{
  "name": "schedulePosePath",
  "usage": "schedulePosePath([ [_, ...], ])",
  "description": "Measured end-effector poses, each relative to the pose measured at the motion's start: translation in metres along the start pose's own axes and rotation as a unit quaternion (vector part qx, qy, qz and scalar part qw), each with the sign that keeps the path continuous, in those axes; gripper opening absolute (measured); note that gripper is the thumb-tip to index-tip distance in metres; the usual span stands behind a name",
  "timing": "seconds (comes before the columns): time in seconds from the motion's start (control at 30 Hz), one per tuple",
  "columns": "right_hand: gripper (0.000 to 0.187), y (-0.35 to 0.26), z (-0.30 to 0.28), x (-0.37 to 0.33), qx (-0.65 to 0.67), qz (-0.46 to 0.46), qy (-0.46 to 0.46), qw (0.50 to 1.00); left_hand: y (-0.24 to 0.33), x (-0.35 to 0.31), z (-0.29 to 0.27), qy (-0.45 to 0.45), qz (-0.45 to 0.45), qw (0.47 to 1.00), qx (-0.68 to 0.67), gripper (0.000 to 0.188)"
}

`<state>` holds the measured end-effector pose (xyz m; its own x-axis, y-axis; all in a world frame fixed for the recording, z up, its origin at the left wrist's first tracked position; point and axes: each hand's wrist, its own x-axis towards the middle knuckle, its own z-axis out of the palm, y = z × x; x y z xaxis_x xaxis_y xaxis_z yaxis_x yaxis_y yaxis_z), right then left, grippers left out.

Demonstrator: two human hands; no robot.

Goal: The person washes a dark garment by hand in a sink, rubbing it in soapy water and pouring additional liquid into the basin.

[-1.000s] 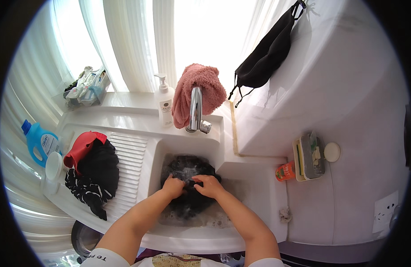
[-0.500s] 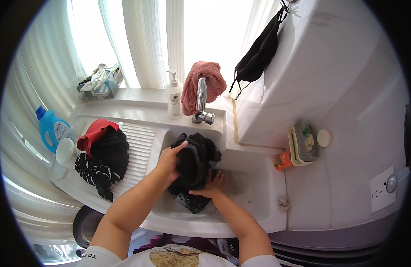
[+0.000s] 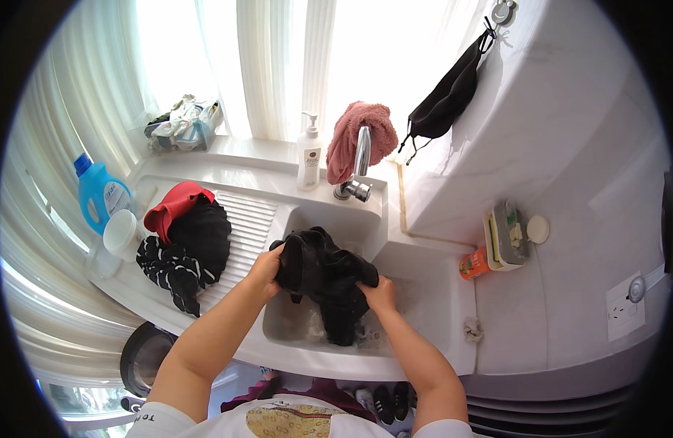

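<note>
A wet black garment (image 3: 323, 274) hangs over the white sink basin (image 3: 424, 332), its lower end down at the soapy water. My left hand (image 3: 265, 270) is closed on its left edge, at what looks like a wide opening or band. Gripping the opposite side, my right hand (image 3: 380, 293) has its fingers wrapped in the cloth. Folds hide some of the fingertips of both hands. On the ribbed washboard (image 3: 243, 232) to the left lies other laundry: a red cloth (image 3: 177, 206), a black garment (image 3: 205, 237) and a black-and-white patterned cloth (image 3: 168, 270).
Behind the basin stand a chrome tap (image 3: 362, 157) draped with a pink towel (image 3: 369, 124) and a white pump bottle (image 3: 309, 157). A blue detergent bottle (image 3: 103, 193) and white tub (image 3: 122, 233) are at left. An orange can (image 3: 473, 264) and caddy (image 3: 503, 237) are at right.
Both hands have spread apart and the garment is stretched between them. My right hand has moved up and right from the garment's lower side to grip its right edge.
</note>
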<state>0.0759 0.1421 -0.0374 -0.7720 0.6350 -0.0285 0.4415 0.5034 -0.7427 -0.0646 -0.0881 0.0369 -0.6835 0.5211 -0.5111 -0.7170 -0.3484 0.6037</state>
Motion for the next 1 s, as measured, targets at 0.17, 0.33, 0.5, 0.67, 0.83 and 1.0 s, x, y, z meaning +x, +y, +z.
schedulePosePath([
  [0.17,0.04,-0.06,-0.075,-0.007,-0.102,-0.185,0.045,0.976,-0.008,-0.009,-0.016,0.007,0.003,0.995,0.096,0.024],
  [0.33,0.04,-0.099,-0.143,-0.002,-0.094,-0.19,-0.005,0.977,0.002,-0.005,-0.031,0.029,0.121,0.967,0.223,0.031],
  [0.5,0.024,-0.125,-0.192,-0.012,0.073,-0.192,0.052,0.977,0.016,-0.007,-0.025,0.047,0.132,0.96,0.242,0.038],
  [0.67,0.03,-0.142,-0.215,-0.013,0.228,-0.196,0.088,0.95,0.007,-0.021,-0.01,-0.008,0.2,0.942,0.27,0.033],
  [0.83,0.039,-0.108,-0.198,-0.001,0.064,-0.145,0.007,0.987,-0.01,-0.029,-0.017,0.038,0.216,0.911,0.349,0.024],
  [1.0,0.045,-0.09,-0.158,-0.003,-0.344,-0.036,-0.206,0.916,-0.019,-0.037,-0.023,0.047,0.344,0.611,0.711,0.025],
])
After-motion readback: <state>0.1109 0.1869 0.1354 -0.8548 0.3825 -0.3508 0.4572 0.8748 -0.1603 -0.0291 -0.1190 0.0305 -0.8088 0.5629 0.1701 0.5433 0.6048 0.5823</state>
